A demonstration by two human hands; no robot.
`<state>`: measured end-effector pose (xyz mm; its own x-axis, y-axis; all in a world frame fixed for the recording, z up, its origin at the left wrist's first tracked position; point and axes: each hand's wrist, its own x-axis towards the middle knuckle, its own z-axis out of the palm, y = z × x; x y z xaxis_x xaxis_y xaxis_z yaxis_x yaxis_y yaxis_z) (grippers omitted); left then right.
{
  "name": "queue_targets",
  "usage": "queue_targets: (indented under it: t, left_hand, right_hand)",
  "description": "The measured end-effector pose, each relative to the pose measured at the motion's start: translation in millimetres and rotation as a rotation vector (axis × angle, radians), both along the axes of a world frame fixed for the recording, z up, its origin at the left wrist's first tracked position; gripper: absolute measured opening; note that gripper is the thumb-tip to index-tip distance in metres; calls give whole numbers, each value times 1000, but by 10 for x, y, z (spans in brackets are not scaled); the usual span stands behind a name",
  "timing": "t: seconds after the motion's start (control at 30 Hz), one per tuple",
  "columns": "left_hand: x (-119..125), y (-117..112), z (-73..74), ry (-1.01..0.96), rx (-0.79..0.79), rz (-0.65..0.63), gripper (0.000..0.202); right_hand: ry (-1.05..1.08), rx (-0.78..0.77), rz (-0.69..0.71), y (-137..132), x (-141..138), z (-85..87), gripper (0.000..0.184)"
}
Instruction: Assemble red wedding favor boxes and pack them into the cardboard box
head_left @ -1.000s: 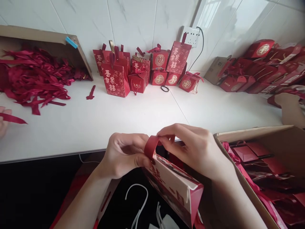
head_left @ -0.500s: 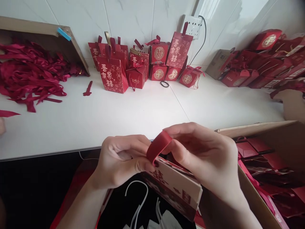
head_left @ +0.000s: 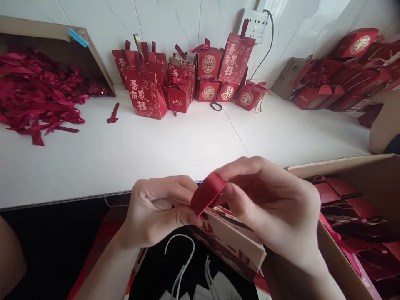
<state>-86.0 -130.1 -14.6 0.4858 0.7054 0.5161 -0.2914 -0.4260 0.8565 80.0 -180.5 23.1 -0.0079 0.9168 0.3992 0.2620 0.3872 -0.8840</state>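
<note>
Gripping box (head_left: 234, 241) with left hand (head_left: 158, 208), pinching ribbon (head_left: 208, 191) beside that grip with right hand (head_left: 278, 200). Apparently fitting ribbon; next, likely calls for steadying box, adjusting ribbon.

"吾家有囍" on 2 tall bxs (head_left: 146, 96); "囍" on held bx (head_left: 231, 243) & upper sm. bx (head_left: 208, 63).

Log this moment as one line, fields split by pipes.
left grip: on printed box | right grip: on red ribbon loop | white counter: red gift boxes at back
</note>
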Motion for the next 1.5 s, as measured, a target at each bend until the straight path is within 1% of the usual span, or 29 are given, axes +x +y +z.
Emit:
queue_targets:
  t: [0.1, 0.23, 0.3, 0.43, 0.67, 0.73, 0.83, 0.93, 1.13, 1.2, 1.33, 1.5]
  left_hand:
    - [-1, 8, -4, -26, -18, -16, 4]
    - [-5, 13, -10, -17, 6, -11, 3]
    - [-9, 7, -10, 21, 31, 7, 2]
    - [-17, -17, -12, 87, 62, 54, 8]
    - [-15, -52, -41, 74, 11, 92, 12]
    - [-18, -56, -47, 90, 16, 114, 13]
    - [-25, -57, -45, 127, 45, 111, 13]
    - [-28, -53, -36, 95, 33, 94, 13]
    - [-11, -42, -36, -35, -145, 8, 10]
    - [-5, -41, -37, -59, -173, 0, 10]
    - [-1, -47, -41, -73, -164, 16, 10]
    - [-1, -56, -54, -62, -121, 22, 13]
  right_hand:
    - [-39, -15, 21, -6, 13, 1, 10]
    - [-80, -54, 83, -10, 29, 7, 14]
    - [-54, -81, 89, -4, 32, 8, 13]
    - [14, -115, 88, 5, 29, 0, 9]
    - [67, -105, 116, -9, 17, -23, 8]
    - [72, -104, 124, -10, 16, -27, 8]
    - [75, -94, 135, -11, 17, -32, 8]
    - [73, -71, 147, -9, 20, -33, 8]
    - [89, -30, 198, 11, 42, -45, 12]
    - [89, -29, 215, 17, 53, -52, 13]
    - [92, -40, 225, 24, 59, -60, 13]
    - [127, -61, 201, 20, 34, -64, 12]
